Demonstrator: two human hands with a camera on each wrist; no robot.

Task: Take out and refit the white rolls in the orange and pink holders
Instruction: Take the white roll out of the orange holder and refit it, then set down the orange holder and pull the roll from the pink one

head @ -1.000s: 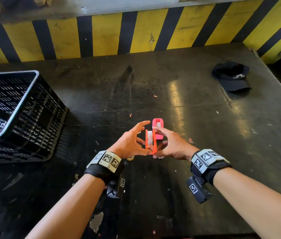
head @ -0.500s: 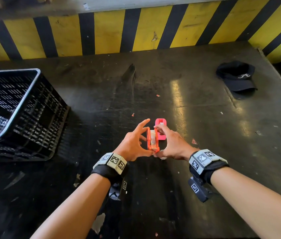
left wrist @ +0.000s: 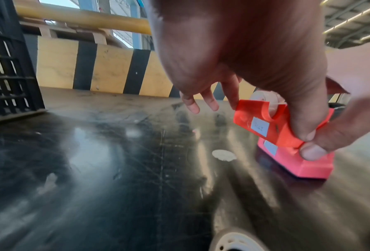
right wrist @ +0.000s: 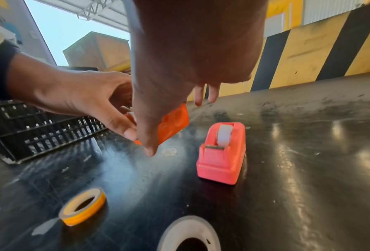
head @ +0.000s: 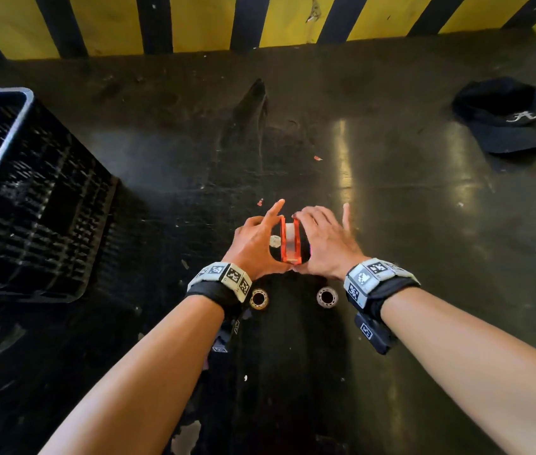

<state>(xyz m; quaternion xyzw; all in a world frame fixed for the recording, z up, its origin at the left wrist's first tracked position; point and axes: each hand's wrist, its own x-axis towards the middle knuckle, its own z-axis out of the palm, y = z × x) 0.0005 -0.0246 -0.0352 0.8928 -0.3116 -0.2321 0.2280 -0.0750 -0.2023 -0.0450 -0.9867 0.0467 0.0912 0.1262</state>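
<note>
Above the scuffed black tabletop (head: 391, 198), orange plastic tape holder (head: 289, 239) with white roll (head: 291, 234) seated, pinched between left hand (head: 255, 244) and right hand (head: 327, 244); pink plastic holder (right wrist: 221, 152) stands beneath; advisable: steady both side walls, lift roll straight upward.

Daylight is admitted from above. Glare streaks are reflected off the dark tabletop (head: 342, 165). Motion blur is seen in both wrist views, strongest toward the lower edges. Straight lines are bowed by wide-angle distortion.
</note>
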